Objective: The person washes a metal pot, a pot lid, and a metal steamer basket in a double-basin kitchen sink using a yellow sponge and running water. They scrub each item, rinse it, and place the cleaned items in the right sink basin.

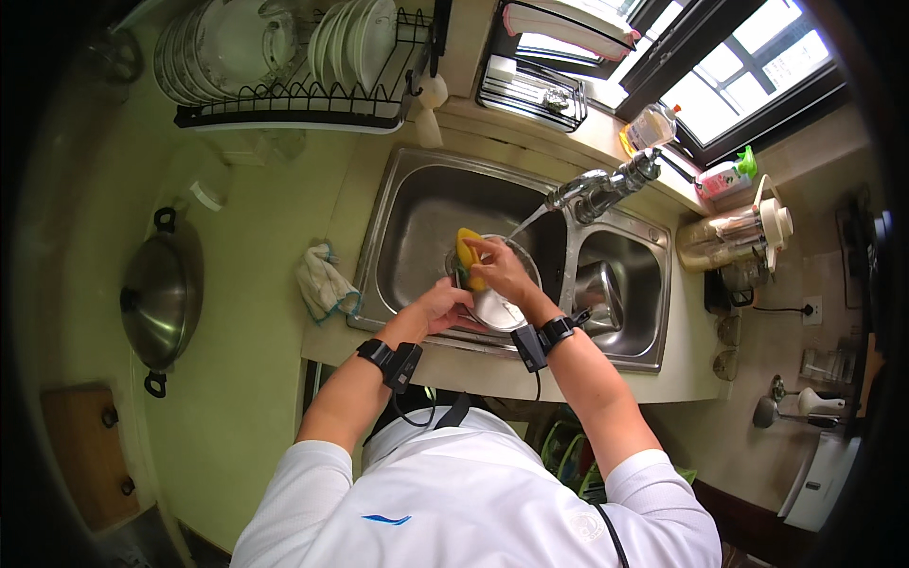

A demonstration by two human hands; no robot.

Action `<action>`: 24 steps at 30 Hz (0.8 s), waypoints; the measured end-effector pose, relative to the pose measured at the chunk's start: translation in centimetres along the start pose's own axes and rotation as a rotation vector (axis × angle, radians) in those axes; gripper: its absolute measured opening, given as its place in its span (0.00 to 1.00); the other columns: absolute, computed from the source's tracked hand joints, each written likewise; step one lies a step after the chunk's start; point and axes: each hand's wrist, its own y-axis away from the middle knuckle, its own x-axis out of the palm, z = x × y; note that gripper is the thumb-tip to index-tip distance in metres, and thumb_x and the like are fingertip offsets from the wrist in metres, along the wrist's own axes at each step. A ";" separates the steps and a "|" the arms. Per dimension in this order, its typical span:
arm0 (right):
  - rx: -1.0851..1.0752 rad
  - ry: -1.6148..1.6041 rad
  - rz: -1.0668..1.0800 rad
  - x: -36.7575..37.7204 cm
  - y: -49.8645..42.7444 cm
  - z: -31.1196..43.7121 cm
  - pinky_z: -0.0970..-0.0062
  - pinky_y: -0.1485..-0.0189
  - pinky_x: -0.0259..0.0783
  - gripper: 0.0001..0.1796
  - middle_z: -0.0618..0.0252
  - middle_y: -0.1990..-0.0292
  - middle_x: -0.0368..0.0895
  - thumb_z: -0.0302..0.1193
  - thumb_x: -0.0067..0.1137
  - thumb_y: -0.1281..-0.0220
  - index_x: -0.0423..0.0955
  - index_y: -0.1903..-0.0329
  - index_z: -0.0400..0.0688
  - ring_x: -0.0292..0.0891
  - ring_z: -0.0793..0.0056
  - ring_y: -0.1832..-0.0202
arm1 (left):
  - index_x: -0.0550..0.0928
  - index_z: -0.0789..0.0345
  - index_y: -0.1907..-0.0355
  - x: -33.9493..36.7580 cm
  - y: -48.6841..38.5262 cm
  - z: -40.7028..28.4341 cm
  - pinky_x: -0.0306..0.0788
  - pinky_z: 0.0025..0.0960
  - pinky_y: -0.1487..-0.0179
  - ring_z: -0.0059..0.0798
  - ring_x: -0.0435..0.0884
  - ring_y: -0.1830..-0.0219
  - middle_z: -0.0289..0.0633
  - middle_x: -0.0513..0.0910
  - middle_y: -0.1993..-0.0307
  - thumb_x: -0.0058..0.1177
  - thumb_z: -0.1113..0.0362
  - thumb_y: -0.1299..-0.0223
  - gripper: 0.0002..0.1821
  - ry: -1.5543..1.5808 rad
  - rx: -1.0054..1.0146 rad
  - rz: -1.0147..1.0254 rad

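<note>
In the larger basin of a steel double sink, my left hand grips the near left rim of a round metal pot or bowl. My right hand pinches a yellow and green sponge over the left side of that vessel. Water runs from the chrome faucet beside my right hand, at the far side of the vessel. Fingertips and the sponge hide part of the vessel. Another steel pot lies tilted in the smaller right basin.
A cloth lies left of the sink. Farther left is a lidded wok. Above stands a dish rack with plates. Along the sill are a detergent bottle and a spray bottle; a thermal jug stands on the right.
</note>
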 end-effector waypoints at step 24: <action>0.107 0.584 0.172 -3.4 5.7 0.9 0.63 0.44 0.75 0.16 0.51 0.53 0.84 0.33 0.60 0.43 0.90 0.53 0.48 0.81 0.52 0.50 | 0.74 0.77 0.39 -2.2 -1.1 0.3 0.82 0.70 0.44 0.54 0.86 0.46 0.58 0.82 0.45 0.48 0.73 0.33 0.20 0.091 0.143 -0.113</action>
